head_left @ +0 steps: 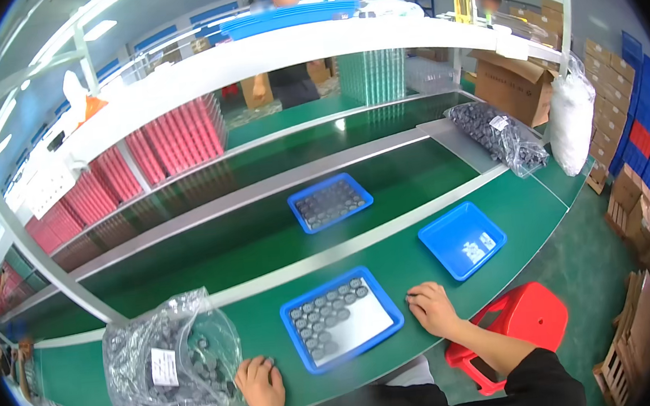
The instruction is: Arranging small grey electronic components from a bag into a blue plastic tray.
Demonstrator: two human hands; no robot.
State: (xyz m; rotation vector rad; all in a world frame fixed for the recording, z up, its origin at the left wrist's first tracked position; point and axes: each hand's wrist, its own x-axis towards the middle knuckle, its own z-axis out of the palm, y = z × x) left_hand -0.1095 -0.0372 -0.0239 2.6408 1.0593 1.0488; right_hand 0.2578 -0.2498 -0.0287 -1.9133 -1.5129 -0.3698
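A blue tray [342,320] lies on the green bench between my hands. Round grey pieces [319,317] stand in rows over its left and upper part, and a white sheet [363,327] shows on the rest. My left hand [261,386] is at the right edge of a clear plastic bag [170,363] full of similar grey pieces, fingers bent together. A small dark bit shows at its fingertips. To the right of the tray my right hand [433,311] rests low over the bench, fingers curled, with another small dark bit at the tips, too small to name.
Another blue tray [462,242] sits to the right; a filled blue tray [330,202] is on the belt beyond. A bag of dark pieces [497,138] and a carton [512,86] stand far right. A white shelf [288,51] spans overhead. A red stool [533,324] is beside me.
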